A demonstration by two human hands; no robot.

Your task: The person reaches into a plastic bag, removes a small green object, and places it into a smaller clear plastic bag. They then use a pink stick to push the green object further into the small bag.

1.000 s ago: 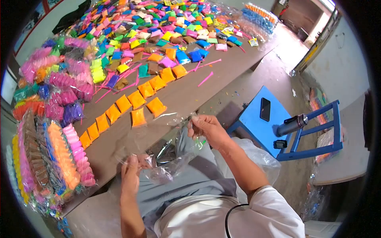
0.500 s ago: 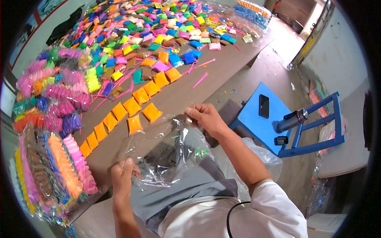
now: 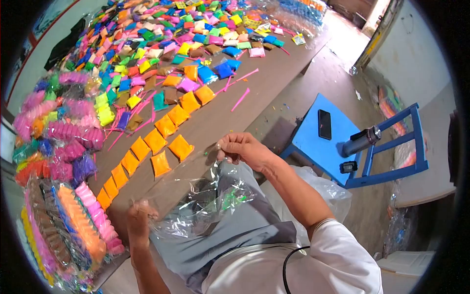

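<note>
A clear plastic bag [image 3: 188, 215] stretches across my lap between both hands. My left hand [image 3: 140, 215] is closed on its left edge near the table's front. The right hand [image 3: 240, 149] pinches the bag's other edge between thumb and fingers, just off the table edge. Green marks or bits show on the bag's plastic. Beyond it lies a slanting row of orange packets [image 3: 155, 141] on the brown table [image 3: 215, 117]. Two more orange packets [image 3: 181, 148] sit in front of that row, nearer to me.
A large heap of small coloured packets [image 3: 161, 39] covers the far table. Filled bags of packets [image 3: 81, 225] stand at the left. Pink strips [image 3: 240, 100] lie about. On the right, a blue chair [image 3: 313, 132] holds a phone [image 3: 324, 124], a flask [image 3: 361, 141] and a small black object [image 3: 348, 167].
My left hand has moved left and slightly down, and my right hand slightly left, so the bag is spread wider. The whole view has shifted a little.
</note>
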